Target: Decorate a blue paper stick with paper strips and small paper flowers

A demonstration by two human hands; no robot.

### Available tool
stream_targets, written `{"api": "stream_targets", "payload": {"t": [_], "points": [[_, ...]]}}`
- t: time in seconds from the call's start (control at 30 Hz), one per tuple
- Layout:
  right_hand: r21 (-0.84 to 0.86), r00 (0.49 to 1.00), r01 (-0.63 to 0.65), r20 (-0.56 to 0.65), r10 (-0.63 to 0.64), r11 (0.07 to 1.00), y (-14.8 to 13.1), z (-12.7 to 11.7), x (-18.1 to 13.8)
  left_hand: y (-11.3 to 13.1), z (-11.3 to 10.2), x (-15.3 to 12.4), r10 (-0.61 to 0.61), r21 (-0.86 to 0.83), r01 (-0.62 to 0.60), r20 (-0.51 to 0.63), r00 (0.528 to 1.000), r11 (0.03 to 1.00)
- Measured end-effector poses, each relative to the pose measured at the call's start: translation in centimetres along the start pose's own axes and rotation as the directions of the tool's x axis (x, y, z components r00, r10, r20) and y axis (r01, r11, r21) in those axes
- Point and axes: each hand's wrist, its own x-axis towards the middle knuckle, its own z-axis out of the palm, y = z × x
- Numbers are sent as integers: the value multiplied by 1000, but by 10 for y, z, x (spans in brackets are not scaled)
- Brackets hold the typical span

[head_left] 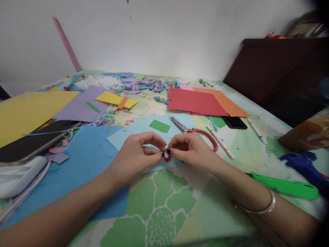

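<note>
Between my fingertips is a tiny red and light-blue paper piece (167, 157); its exact shape is too small to make out. My left hand (142, 149) pinches it from the left, thumb and forefinger closed. From the other side my right hand (191, 149) pinches it too, fingertips touching those of the left. Both hands are over a light-blue paper sheet (138, 125). On that sheet lies a green paper rectangle (159, 126). Scissors with red handles (204, 132) rest just beyond my right hand, blades pointing up and left.
A white marker (220, 141), a black phone (235, 122) and a green cutter (285, 185) lie to the right. Red paper (195, 102) is farther back. Blue paper (84, 164), a dark tablet-like device (38, 139) and yellow paper (31, 106) occupy the left. Paper scraps line the wall.
</note>
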Motion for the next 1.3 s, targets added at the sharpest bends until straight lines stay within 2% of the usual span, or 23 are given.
{"api": "stream_targets", "payload": {"t": [0.2, 0.37, 0.47, 0.6, 0.87, 1.03, 1.3], "points": [[63, 999, -28, 48, 25, 998, 8, -1, 4, -1, -1, 2, -39, 21, 39, 41, 998, 999], [-98, 997, -21, 71, 28, 995, 11, -2, 7, -3, -4, 3, -66, 101, 64, 24, 998, 993], [-158, 995, -34, 82, 48, 987, 8, -2, 8, -3, -6, 4, 5, 273, -6, 2, 1000, 962], [-220, 996, -29, 75, 47, 975, 6, -2, 8, -6, -8, 6, 134, 474, -131, 26, 991, 871], [-264, 995, 0, 92, 26, 965, 8, -1, 8, -11, -3, 8, 218, 389, -252, 130, 967, 886], [-280, 996, 16, 83, 8, 960, 7, 0, 9, -13, -4, 10, 266, 448, -315, 170, 949, 837], [-307, 996, 24, 84, 2, 951, 5, 0, 9, -15, -5, 10, 259, 506, -321, 191, 947, 801]]}}
